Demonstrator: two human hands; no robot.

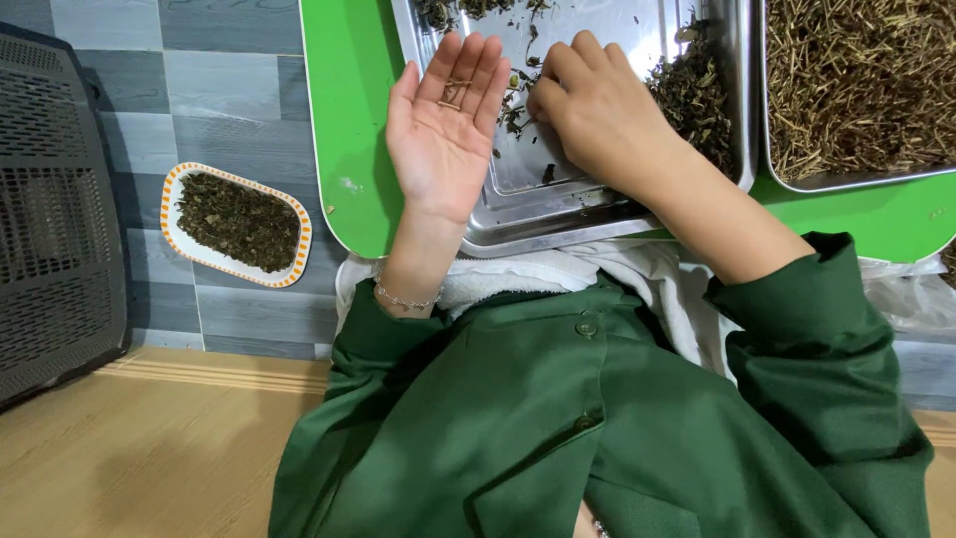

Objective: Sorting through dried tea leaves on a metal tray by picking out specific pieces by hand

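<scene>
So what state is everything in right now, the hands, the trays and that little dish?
Left hand: open, palm up, a few thin stems lying on its fingers.
Right hand: fingers curled, picking among dried leaves.
Steel tray: mostly bare, leaves at the right and top.
Second tray: full of thin stems.
Oval dish: filled with dark leaves.
Green board: flat under the trays.

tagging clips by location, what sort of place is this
Probably a small home or workshop spot for sorting dried leaves by hand. A green table holds a steel tray of loose leaves, a second tray holds picked stems, and an oval dish holds sorted leaves.
</scene>
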